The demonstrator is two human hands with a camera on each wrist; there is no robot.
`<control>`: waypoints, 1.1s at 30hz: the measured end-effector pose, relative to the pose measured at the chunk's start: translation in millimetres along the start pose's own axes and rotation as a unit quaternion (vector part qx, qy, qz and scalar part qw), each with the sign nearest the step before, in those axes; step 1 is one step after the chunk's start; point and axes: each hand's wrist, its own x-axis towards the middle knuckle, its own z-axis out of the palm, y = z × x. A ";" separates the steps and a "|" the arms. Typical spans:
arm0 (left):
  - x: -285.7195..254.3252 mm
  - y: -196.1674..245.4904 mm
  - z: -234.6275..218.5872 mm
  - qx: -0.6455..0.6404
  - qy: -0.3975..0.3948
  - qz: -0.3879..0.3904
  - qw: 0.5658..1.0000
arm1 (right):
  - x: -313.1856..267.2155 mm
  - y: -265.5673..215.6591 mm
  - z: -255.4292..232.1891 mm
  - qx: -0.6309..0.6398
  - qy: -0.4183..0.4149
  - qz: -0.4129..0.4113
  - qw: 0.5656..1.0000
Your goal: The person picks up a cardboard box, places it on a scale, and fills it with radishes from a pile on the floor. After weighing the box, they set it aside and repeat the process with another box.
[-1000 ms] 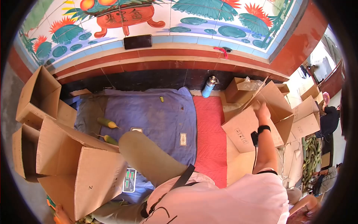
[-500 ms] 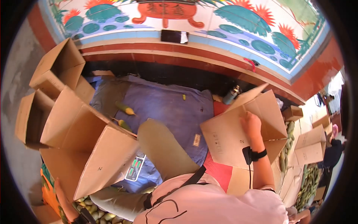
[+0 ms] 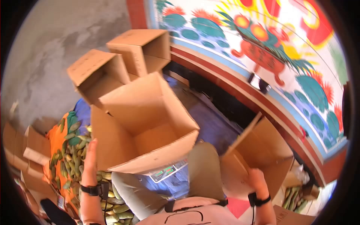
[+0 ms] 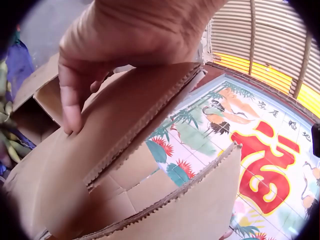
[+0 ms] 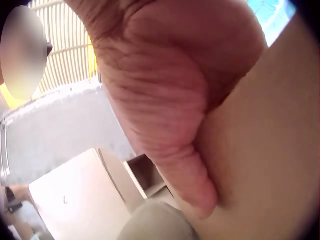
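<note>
A large open cardboard box, empty inside, stands tilted in front of the person. At its left side is the left hand; in the left wrist view the left hand grips a cardboard flap, fingers bent over it. The right hand holds the edge of a second open box beside the right knee. In the right wrist view the right hand has its thumb against the cardboard, its other fingers hidden behind. Part of a scale shows below the large box.
Two more open boxes stand behind, by the grey wall. Green gourd-like vegetables are heaped at the left near an orange cloth. A blue cloth covers the floor. A phone rests on the tiled wall's ledge.
The head view has swung left. The right hand has brought the second box closer to the person's knees. The left hand has come up along the large box's side, and that box's opening now faces the person more.
</note>
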 end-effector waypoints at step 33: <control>-98.0 -70.9 43.3 0.261 0.056 0.191 0.945 | 56.3 -140.5 -261.9 0.329 0.594 -0.248 0.691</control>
